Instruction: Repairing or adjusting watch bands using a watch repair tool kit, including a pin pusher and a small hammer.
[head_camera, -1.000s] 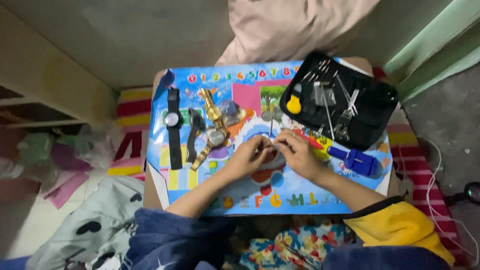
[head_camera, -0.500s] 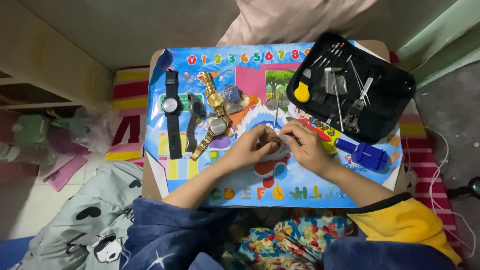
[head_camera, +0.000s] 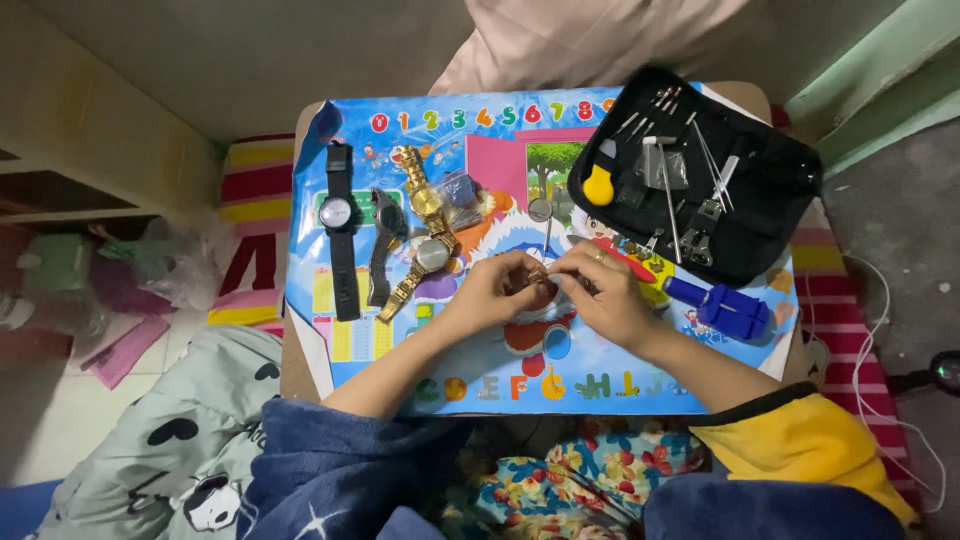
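A: Starting at the left edge of the table (head_camera: 292, 350), what lies there?

B: On the colourful mat (head_camera: 500, 380) near that edge lies a black watch (head_camera: 339, 225), strap stretched toward the far edge. Just beside it is a dark grey watch (head_camera: 382, 243), then two gold watches (head_camera: 425, 220), one beyond the other, the nearer slanting toward the near edge.

A: And the hands?

B: They meet near the middle of the mat. The left hand (head_camera: 495, 290) has its fingers curled narrow, pinching a small gold-coloured piece (head_camera: 538, 275) at the fingertips. The right hand (head_camera: 600, 295) comes in from the right and closes on the same piece, so it sits between the two sets of fingertips, touching both. What kind of piece it is cannot be told; it is too small.

A: Anything beyond the hands?

B: A small round loupe (head_camera: 540, 209) lies toward the far edge, just past the fingertips.

A: And further right?

B: A blue tool (head_camera: 722, 306) lies near the right wrist. At the far right corner an open black tool case (head_camera: 740, 190) holds thin metal tools and a yellow-handled tool (head_camera: 598, 186).
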